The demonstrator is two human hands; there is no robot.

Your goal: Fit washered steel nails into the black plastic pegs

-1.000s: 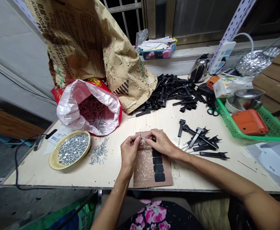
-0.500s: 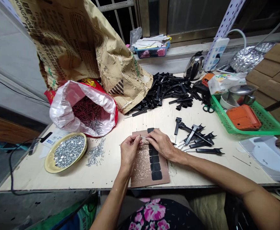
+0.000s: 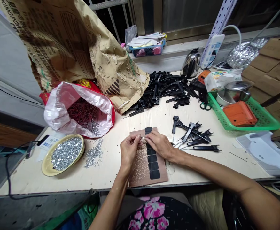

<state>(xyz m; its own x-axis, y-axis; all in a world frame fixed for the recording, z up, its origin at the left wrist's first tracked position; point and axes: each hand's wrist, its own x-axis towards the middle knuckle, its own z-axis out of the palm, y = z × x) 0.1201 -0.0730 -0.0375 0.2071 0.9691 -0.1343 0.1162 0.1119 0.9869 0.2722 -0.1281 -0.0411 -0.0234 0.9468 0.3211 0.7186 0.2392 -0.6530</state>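
My left hand [image 3: 129, 149] and my right hand [image 3: 161, 145] meet over a brown board [image 3: 140, 180]. Both pinch a thin, shiny metal pin [image 3: 143, 137] between the fingertips, one at each end; its exact kind is too small to make out. Small pale grains are scattered on the board's left part. Down its right part runs a row of black rounded squares [image 3: 153, 166], partly covered by my right hand. Right of the board lie several black-handled tools [image 3: 190, 132] with metal shafts and forked ends.
A yellow bowl of metal washers [image 3: 66, 153] stands at the left, with loose washers [image 3: 94, 153] beside it. Behind are an open bag of red and silver screw-like pieces [image 3: 83, 115], a paper sack [image 3: 116, 70] and piled black parts [image 3: 164, 86]. A green basket [image 3: 262, 126] sits right.
The whole view has shifted slightly, so the table things appear a little further left. My hands keep the same pinch on the metal pin over the board.
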